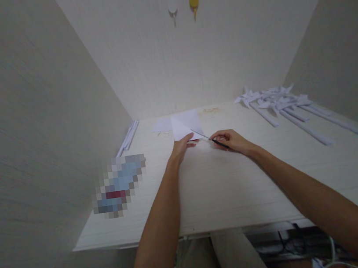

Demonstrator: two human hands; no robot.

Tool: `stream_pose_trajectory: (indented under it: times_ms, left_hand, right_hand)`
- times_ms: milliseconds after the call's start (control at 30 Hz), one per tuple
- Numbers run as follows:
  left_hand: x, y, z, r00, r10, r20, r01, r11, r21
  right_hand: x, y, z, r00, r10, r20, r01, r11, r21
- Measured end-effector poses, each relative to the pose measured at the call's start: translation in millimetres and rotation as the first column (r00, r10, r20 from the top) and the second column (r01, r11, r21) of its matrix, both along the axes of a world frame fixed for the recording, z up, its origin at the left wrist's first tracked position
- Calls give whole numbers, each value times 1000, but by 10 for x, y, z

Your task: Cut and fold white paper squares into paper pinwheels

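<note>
My left hand (183, 148) pinches the near edge of a white square of paper (184, 124), thumb on top and other fingers lower down by the edge. A diagonal line crosses the sheet. In my right hand (229, 140) is a slim tool (219, 143) with a black handle and a thin metal blade; its exact kind is unclear. The fingers are closed around the handle. The blade points left and lies at the paper's lower right part, its tip over the sheet. Another piece of white paper (162, 125) sits behind, to the left.
Several white paper pinwheels (273, 96) on rolled paper sticks (307, 127) lie at the right. Rolled paper tubes (128, 137) rest along the left wall. A blurred-out bluish item (121, 184) lies nearer. Two hooks, white (172, 6) and yellow (194, 1), are on the back wall.
</note>
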State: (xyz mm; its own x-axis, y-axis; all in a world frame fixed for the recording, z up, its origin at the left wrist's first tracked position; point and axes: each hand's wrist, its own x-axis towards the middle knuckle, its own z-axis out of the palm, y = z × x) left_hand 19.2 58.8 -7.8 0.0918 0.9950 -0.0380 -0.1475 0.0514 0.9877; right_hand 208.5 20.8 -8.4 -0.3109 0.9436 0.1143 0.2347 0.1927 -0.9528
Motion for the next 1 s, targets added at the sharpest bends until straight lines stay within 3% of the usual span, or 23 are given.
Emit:
stream_pose_trajectory:
  times_ms: [267,1000]
  left_hand:
    - [9,14,-41,1000,-16,-6,16,1000,17]
    - [38,-56,25,999,20,-25,-21,999,-27]
  right_hand:
    - [-2,3,-9,1000,8,-7,-8,1000,11]
    - [-4,7,-12,1000,10,11,-10,1000,3]
